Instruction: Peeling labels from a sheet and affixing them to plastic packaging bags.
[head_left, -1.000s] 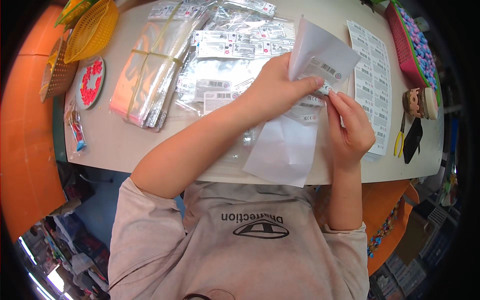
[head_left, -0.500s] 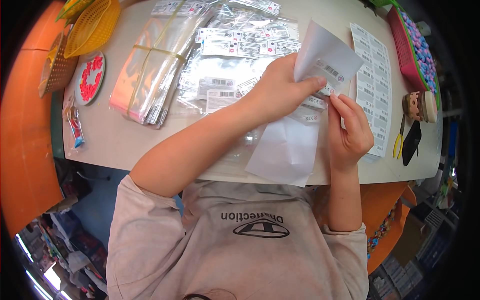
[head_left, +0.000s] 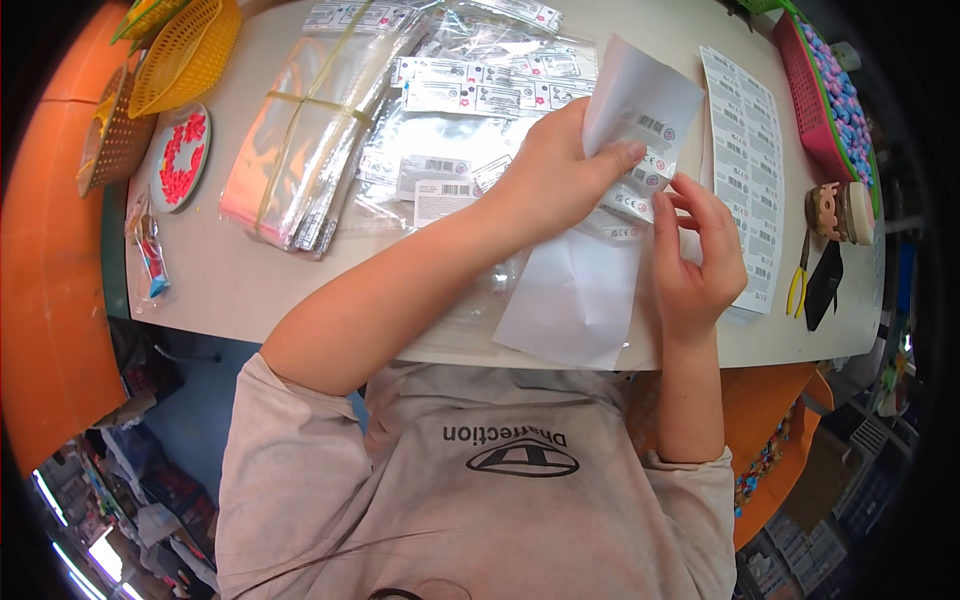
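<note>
My left hand (head_left: pixel 560 170) grips a bent white sheet of sticker labels (head_left: pixel 625 85), its thumb lying over the front of it. Barcoded labels show on the folded part beside that thumb, and the blank lower end hangs toward the table's front edge. Close to the sheet's right side is my right hand (head_left: pixel 705 260), thumb and forefinger apart, with nothing visible between them. Under and beyond my left wrist lie clear plastic bags (head_left: pixel 455 130) with printed headers, and loose labels (head_left: pixel 442 190) rest on them.
At left are a banded bundle of clear bags (head_left: pixel 290 150), a plate of small red pieces (head_left: pixel 180 165) and yellow baskets (head_left: pixel 190 60). To the right lie a label sheet (head_left: pixel 745 170), yellow-handled pliers (head_left: pixel 797 285), a lidded jar (head_left: pixel 855 212) and a pink basket of beads (head_left: pixel 815 110).
The thumb and forefinger of my right hand have parted from their pinch at the label edge. The sheet in my left hand has tilted slightly.
</note>
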